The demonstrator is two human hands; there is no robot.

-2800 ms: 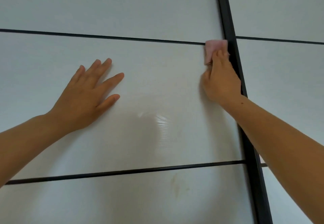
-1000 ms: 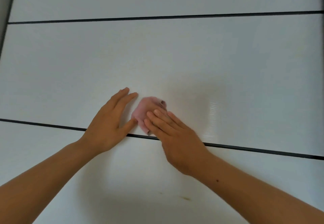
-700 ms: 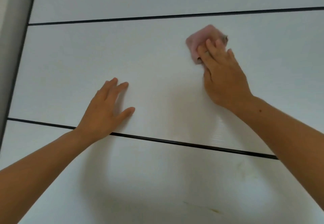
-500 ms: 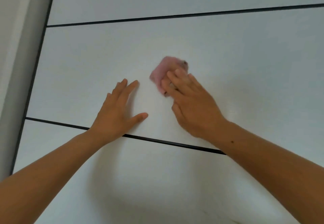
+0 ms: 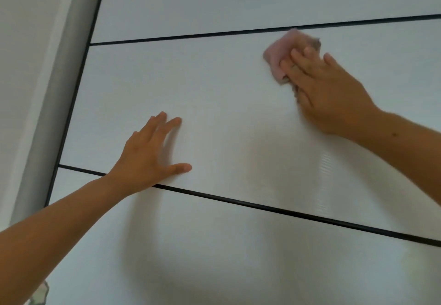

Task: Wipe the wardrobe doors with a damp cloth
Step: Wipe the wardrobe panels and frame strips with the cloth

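A white wardrobe door (image 5: 226, 94) fills the view, split by thin black horizontal strips. My right hand (image 5: 329, 90) presses a small folded pink cloth (image 5: 281, 54) flat against the middle panel, just under the upper black strip, at the upper right. Only the cloth's left and top parts show past my fingers. My left hand (image 5: 152, 154) lies flat on the same panel lower left, fingers spread, holding nothing, its wrist across the lower black strip.
The door's black left frame edge (image 5: 78, 85) runs slantwise at the left, with a grey upright post (image 5: 55, 94) and a pale wall (image 5: 21, 66) beyond it. A damp sheen (image 5: 324, 168) shows on the panel below my right forearm.
My right hand has swept the cloth up and to the right, from beside my left hand to just under the upper strip. My left hand stays flat on the panel.
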